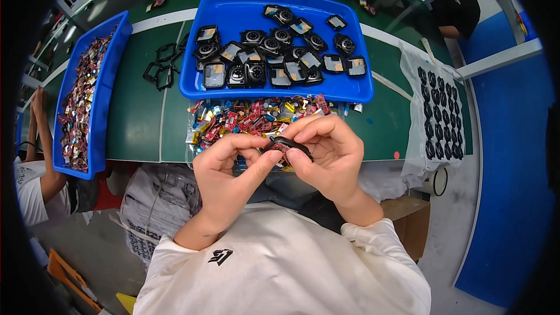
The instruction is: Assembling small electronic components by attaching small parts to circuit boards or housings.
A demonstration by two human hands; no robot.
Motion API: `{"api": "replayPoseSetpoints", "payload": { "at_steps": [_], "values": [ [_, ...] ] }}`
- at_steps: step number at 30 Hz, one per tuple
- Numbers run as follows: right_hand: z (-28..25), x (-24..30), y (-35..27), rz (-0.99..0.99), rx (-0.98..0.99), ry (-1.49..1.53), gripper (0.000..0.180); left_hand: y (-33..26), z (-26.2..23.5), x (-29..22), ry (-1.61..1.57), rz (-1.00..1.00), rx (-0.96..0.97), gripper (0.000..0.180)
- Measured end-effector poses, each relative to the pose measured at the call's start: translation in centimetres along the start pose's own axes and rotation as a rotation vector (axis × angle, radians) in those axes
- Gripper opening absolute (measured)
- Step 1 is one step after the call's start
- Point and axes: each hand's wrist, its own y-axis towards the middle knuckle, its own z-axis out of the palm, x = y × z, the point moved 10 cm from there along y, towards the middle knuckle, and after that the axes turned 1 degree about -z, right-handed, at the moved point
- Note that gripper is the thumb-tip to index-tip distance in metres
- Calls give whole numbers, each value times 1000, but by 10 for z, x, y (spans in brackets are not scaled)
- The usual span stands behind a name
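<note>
Between my two hands, in front of my chest, is a black watch case (288,142) with a small red circuit board (282,148) showing at it. My left hand (228,166) pinches its left side between thumb and fingers. On the other side, my right hand (328,154) grips the case, with the thumb pressed near the board. The fingers hide much of the case. Just beyond my hands lies a clear tray heaped with red boards and small battery-like parts (233,121). Behind that, a blue tray (189,84) holds many black watch cases (255,72), some with the round sensor side up.
At the left, another blue tray (114,70) is full of small red and silver parts. Black frames (165,70) lie between the trays. To the right, watch cases stand in rows on a white sheet (413,93). Other people (38,192) sit around the green table (137,105).
</note>
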Motion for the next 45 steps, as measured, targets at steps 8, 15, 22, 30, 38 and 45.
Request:
{"api": "replayPoseSetpoints", "payload": {
  "at_steps": [8, 15, 22, 30, 38, 45],
  "values": [
    [-2, -5, -1, 21, -59, 33, 19, 5, 0, -8, 116, 140, 20, 18],
    [-4, 17, 8, -159, 9, -441, 18, 7, -3, -3, 48, 59, 26, 17],
    [22, 38, -1, -247, 505, -392, 14, 11, 22, -2, 116, -60, 461, 12],
    [-76, 60, 39, -8, 245, -625, 22, 17, -60, -25, 141, 181, -211, 19],
    [-360, 54, 161, 191, -485, -1249, 38, 20, -153, -10, 855, 280, -613, 24],
    [-486, 19, 170, 392, -771, -1248, 41, 34, -134, -3, 1090, 183, -606, 26]
  ]
}}
